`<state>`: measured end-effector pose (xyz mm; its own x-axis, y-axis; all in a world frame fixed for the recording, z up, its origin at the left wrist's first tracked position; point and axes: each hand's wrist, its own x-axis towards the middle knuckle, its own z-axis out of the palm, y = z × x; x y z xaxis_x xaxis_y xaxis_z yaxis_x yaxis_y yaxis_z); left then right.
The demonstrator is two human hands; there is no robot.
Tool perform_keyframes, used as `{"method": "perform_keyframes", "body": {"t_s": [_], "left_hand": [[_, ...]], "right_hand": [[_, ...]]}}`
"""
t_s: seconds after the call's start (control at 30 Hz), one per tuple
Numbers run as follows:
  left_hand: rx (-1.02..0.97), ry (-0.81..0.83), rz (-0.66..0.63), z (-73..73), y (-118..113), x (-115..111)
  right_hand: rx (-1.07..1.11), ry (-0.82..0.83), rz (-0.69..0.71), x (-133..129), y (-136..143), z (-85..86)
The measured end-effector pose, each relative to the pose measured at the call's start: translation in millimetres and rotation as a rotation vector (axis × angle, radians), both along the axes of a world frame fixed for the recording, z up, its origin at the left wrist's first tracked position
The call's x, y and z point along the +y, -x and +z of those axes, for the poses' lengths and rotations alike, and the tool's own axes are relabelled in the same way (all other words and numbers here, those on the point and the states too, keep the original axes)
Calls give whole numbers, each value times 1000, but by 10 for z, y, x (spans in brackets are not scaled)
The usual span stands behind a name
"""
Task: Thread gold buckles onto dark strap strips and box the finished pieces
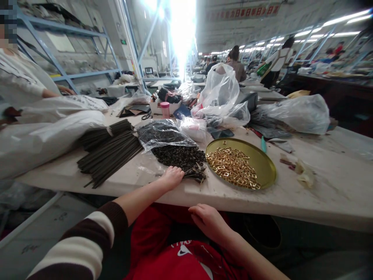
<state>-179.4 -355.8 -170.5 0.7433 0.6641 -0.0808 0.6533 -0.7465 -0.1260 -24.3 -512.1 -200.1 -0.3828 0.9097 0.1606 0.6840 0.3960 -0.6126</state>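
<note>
My left hand [174, 177] rests on the near part of the table, its fingers curled over a small bundle of thin dark strips [196, 173] with gold-coloured fittings at their right ends. Just behind it lies a heap of small black loops [175, 155], spilling from a clear plastic bag [166, 132]. Below the table edge, over my lap, is my right hand [210, 222]; its fingers are loosely bent and a little apart, with nothing visible in them. A round gold tray [269, 167] holds many gold square buckles [233, 167] to the right of the heap.
Long dark strips [113, 151] lie bundled at the left, beside large white sacks [58, 128]. Behind are a pink-lidded jar [165, 110] and clear plastic bags [221, 91]. A turquoise tool [264, 144] lies past the tray. Another person [23, 74] stands at the left.
</note>
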Motion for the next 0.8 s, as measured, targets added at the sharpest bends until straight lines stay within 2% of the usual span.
{"method": "perform_keyframes", "body": {"t_s": [0.1, 0.33, 0.43, 0.5, 0.57, 0.63, 0.67, 0.73, 0.8], "left_hand": [[9, 38, 11, 10, -41, -23], [62, 117, 128, 8, -210, 135], [27, 111, 167, 146, -221, 132], [-13, 92, 187, 298, -245, 79], [-59, 61, 183, 449, -323, -36], [-104, 28, 151, 537, -464, -224], [-129, 17, 121, 546, -551, -344], [-206, 8, 44, 510, -723, -615], [-321, 49, -74, 445, -849, -875]], "right_hand": [[23, 29, -5, -14, 25, -80], [75, 89, -2, -10, 127, -188], [261, 157, -147, 62, 77, -234], [514, 283, -275, 170, 52, -208], [853, 440, -347, 324, 53, -93], [1215, 506, -352, 491, 51, 110], [1374, 479, -333, 561, 27, 230], [1632, 311, -432, 628, -121, 460], [1674, 200, -570, 536, -454, 624]]}}
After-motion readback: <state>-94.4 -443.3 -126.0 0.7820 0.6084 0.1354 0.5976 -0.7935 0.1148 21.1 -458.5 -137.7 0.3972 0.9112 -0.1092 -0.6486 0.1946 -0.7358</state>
